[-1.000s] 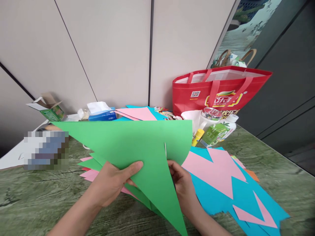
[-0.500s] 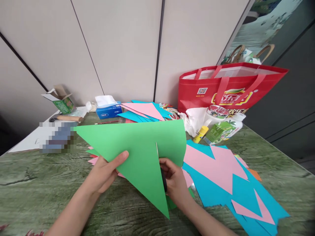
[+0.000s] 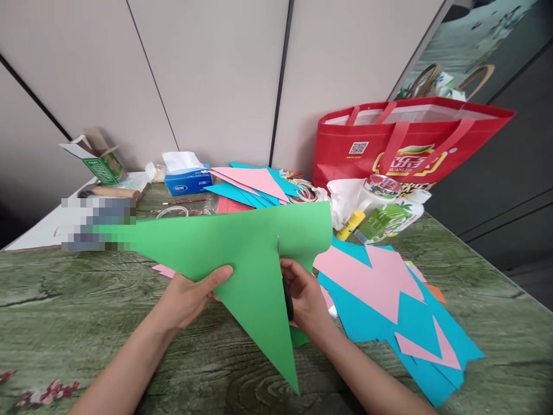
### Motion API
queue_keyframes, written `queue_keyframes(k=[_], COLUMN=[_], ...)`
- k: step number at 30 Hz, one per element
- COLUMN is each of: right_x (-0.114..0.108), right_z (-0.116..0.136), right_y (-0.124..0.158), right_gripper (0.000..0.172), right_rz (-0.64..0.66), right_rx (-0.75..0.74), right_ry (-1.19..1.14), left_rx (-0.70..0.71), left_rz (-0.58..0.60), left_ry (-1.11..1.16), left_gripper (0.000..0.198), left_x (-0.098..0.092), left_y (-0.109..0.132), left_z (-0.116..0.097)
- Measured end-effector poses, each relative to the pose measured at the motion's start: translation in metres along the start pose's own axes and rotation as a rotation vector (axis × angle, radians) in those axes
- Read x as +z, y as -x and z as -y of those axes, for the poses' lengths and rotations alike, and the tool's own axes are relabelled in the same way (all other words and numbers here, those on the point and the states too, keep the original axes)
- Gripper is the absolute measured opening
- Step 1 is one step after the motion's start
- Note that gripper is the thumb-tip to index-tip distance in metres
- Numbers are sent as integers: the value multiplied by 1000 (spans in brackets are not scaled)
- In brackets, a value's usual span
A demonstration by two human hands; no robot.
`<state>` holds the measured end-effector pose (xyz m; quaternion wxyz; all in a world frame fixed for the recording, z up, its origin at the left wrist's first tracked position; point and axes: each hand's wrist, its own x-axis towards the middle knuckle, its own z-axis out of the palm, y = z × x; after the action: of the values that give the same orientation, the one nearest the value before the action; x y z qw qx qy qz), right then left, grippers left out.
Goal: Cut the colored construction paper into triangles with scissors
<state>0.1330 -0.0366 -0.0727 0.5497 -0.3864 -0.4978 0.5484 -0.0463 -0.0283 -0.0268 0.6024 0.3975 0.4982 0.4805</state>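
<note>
A large sheet of green paper [image 3: 242, 259] is held up over the table, with a slit running up from its lower edge. My left hand [image 3: 199, 294] grips it by the lower left edge, thumb on top and fingers underneath. My right hand [image 3: 305, 300] is closed on black-handled scissors [image 3: 287, 300], partly hidden behind the paper. A bit of blade shows at the top of the slit. To the right of the cut the paper curls over. Pink paper [image 3: 164, 270] pokes out under the sheet at the left.
Blue sheets [image 3: 358, 314] with pink zigzag pieces [image 3: 380, 276] lie at the right. Behind stand a yellow glue stick [image 3: 350, 225], a green carton [image 3: 382, 223], a red bag [image 3: 341, 155], a blue tissue box [image 3: 189, 181] and stacked paper triangles [image 3: 263, 183]. An opened green box [image 3: 99, 164] is at the left.
The scissors' blade tip has moved a little further up the green sheet and the slit is longer. The sheet's right part curls more. The view has shifted slightly.
</note>
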Motion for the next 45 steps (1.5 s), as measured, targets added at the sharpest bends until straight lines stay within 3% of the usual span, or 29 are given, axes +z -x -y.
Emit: queue_keyframes(k=[15,45], right_x=[0,5], right_z=[1,10], right_y=[0,0], right_gripper=[32,23], right_rz=[0,-66], right_rx=[1,60], right_ry=[-36,-19], left_rx=[-101,-76], left_rz=[-23,19], left_ry=[98,92], left_gripper=[71,56], left_x=[4,-1], left_y=[4,4], left_z=[-5,2])
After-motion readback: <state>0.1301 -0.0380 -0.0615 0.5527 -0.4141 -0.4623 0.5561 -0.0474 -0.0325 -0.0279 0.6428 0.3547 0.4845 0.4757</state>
